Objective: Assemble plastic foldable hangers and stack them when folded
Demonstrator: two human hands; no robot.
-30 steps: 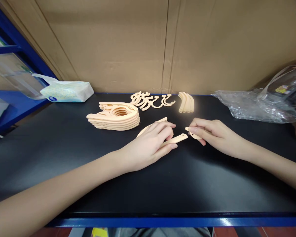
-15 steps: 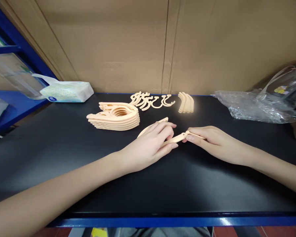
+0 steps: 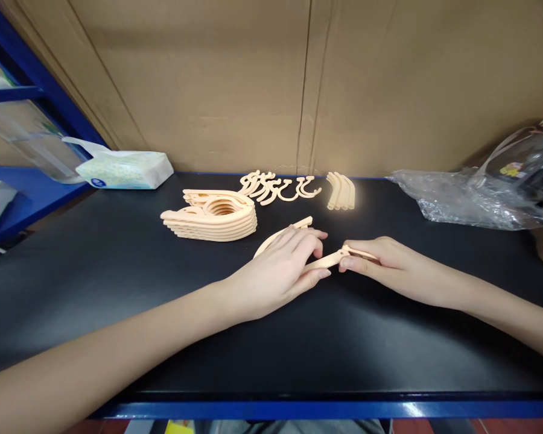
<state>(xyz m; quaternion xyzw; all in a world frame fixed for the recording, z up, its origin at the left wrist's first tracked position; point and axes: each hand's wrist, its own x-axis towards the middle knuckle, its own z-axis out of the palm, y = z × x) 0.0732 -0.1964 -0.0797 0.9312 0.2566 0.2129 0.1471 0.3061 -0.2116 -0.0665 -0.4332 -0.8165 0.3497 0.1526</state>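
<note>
A beige plastic folding hanger (image 3: 326,260) lies under my hands in the middle of the black table. My left hand (image 3: 283,268) wraps over its body, with thumb and fingers bent round it; a curved arm of it (image 3: 304,222) sticks out beyond the fingers. My right hand (image 3: 391,265) pinches a thin beige piece (image 3: 362,254) at the hanger's right end, where a small hole shows. The palm and fingers of the left hand hide most of the hanger. A stack of matching hanger bodies (image 3: 210,226) sits to the left of my hands.
Behind my hands lie several loose beige hooks (image 3: 271,187) and a row of curved beige pieces (image 3: 341,190). A tissue pack (image 3: 127,169) stands at the back left, crumpled clear plastic (image 3: 452,196) at the back right. Cardboard (image 3: 199,84) walls the rear; a blue edge (image 3: 298,410) runs in front.
Both hands keep their hold on the hanger and have shifted only slightly to the right. The whole view has dropped a few pixels; the stack and loose pieces lie as before.
</note>
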